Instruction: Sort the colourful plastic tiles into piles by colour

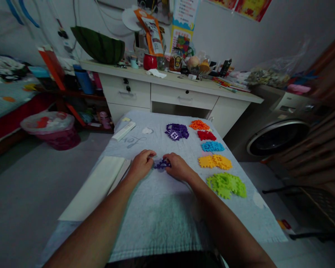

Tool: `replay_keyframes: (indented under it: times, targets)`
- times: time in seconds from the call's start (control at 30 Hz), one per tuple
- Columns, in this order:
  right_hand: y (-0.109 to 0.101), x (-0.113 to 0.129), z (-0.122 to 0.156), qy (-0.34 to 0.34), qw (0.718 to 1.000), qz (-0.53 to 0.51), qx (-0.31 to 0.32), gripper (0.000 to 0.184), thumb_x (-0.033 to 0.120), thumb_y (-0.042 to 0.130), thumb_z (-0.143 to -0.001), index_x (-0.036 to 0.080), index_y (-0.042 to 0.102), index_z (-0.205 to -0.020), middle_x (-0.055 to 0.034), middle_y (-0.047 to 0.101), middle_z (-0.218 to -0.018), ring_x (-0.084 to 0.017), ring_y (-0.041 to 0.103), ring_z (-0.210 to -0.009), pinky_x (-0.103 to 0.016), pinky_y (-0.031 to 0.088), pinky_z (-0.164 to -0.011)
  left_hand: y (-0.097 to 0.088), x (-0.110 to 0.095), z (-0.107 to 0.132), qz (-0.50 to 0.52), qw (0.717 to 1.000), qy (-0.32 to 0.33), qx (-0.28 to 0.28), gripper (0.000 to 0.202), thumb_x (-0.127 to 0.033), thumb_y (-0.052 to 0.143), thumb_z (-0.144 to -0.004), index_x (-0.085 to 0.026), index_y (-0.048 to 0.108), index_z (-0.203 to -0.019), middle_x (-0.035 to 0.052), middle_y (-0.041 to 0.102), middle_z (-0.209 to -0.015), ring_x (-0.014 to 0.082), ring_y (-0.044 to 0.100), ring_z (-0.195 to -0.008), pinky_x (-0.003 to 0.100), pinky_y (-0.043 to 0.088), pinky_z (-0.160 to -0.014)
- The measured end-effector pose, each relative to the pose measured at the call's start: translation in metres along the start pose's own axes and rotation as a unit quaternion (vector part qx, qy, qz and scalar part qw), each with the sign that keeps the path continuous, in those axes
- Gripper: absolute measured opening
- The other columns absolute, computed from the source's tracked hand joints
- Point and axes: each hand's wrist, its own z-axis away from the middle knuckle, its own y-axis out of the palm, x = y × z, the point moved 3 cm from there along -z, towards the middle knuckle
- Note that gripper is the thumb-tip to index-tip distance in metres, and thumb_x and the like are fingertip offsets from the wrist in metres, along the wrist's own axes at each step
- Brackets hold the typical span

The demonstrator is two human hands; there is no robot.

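Note:
My right hand (178,166) is closed on the right end of a small purple toothed building piece (160,163), held low over the cloth. To the left of that piece is my left hand (142,162), thumb and fingers a little apart, with nothing visible between them. Farther back lies a pile of purple pieces (176,131). Down the right side run heaps of similar plastic pieces: orange (199,125), red (206,135), blue (212,146), yellow (214,161) and lime green (226,184).
A pale cloth (162,208) covers the table. Folded white material (95,186) and a long white box (124,131) lie on its left. Behind stands a white desk (128,89) bearing a watermelon piece (100,46). A washing machine (276,123) is at right, a pink bin (56,134) at left.

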Motion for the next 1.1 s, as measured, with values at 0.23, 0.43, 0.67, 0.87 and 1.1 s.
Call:
replay_keyframes:
  times: [0.23, 0.43, 0.67, 0.87, 1.1]
  targets:
    - [-0.033, -0.044, -0.043, 0.116, 0.981, -0.047, -0.148, 0.04, 0.018, 0.067, -0.076, 0.016, 0.061, -0.115, -0.0053, 0.066, -0.095, -0.019, 0.06, -0.089, -0.032, 0.045, -0.085, -0.001, -0.001, 0.001, 0.0, 1.0, -0.003, 0.004, 0.03, -0.013, 0.047, -0.074, -0.02, 0.066, -0.097, 0.0036, 0.068, -0.097, 0.0176, 0.062, -0.087, 0.032, 0.05, -0.083]
    - [-0.043, -0.088, -0.073, 0.213, 0.919, -0.099, -0.317, 0.039, 0.02, 0.061, -0.073, 0.017, 0.061, -0.112, -0.0037, 0.065, -0.09, -0.019, 0.059, -0.084, -0.032, 0.047, -0.085, -0.001, -0.002, 0.001, 0.004, 1.0, -0.01, 0.01, 0.03, -0.012, 0.047, -0.074, -0.019, 0.066, -0.096, 0.0037, 0.067, -0.095, 0.017, 0.062, -0.083, 0.03, 0.05, -0.08]
    - [-0.045, -0.104, -0.094, 0.242, 0.902, -0.077, -0.349, 0.045, 0.017, 0.053, -0.073, 0.01, 0.059, -0.118, -0.0113, 0.064, -0.104, -0.021, 0.057, -0.096, -0.034, 0.044, -0.094, -0.003, -0.007, 0.001, 0.003, 1.0, -0.011, 0.017, 0.028, -0.013, 0.048, -0.075, -0.018, 0.066, -0.095, 0.004, 0.067, -0.095, 0.0164, 0.062, -0.079, 0.03, 0.049, -0.079]
    - [-0.039, -0.101, -0.096, 0.229, 0.904, -0.088, -0.351, 0.052, 0.008, 0.044, -0.073, 0.009, 0.055, -0.124, -0.0154, 0.059, -0.12, -0.022, 0.054, -0.111, -0.036, 0.04, -0.102, -0.002, -0.004, 0.001, 0.001, 1.0, -0.006, 0.016, 0.027, -0.012, 0.049, -0.074, -0.019, 0.065, -0.095, 0.0034, 0.067, -0.094, 0.0165, 0.062, -0.08, 0.03, 0.049, -0.079]
    - [-0.028, -0.084, -0.078, 0.184, 0.911, -0.095, -0.356, 0.046, 0.009, 0.044, -0.076, 0.011, 0.057, -0.121, -0.0158, 0.054, -0.121, -0.022, 0.055, -0.108, -0.035, 0.044, -0.099, -0.001, -0.005, 0.001, -0.003, 1.0, -0.007, 0.022, 0.026, -0.013, 0.049, -0.075, -0.019, 0.065, -0.095, 0.0042, 0.067, -0.097, 0.0164, 0.062, -0.08, 0.03, 0.049, -0.077]
